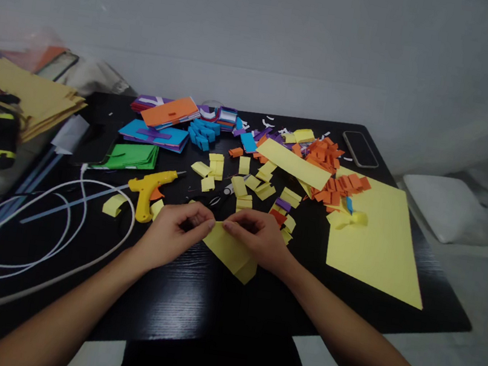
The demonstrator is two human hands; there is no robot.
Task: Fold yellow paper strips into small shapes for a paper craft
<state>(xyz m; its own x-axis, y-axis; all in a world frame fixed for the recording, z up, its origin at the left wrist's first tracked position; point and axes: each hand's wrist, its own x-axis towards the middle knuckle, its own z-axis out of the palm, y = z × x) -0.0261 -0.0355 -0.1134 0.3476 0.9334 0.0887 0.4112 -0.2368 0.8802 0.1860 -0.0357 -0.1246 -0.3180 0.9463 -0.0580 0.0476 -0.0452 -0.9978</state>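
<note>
Between my two hands, near the front of the black table, a folded yellow paper strip (pixel 231 253) is pinched at its upper left edge. My left hand (pixel 177 228) closes thumb and fingers on the corner. Close beside it, my right hand (pixel 261 237) grips the same edge, and the strip slants down to the right beneath it. Small folded yellow pieces (pixel 240 186) lie just beyond my hands, around dark-handled scissors (pixel 214 200) that are partly covered. A yellow glue gun (pixel 147 193) rests left of my left hand.
Stacks of orange (pixel 171 112), blue and green paper (pixel 133 156) lie at the back left. Orange pieces (pixel 324 155), a large yellow sheet (pixel 375 239) and a phone (pixel 360 149) are on the right. White cable (pixel 83 214) loops across the left side.
</note>
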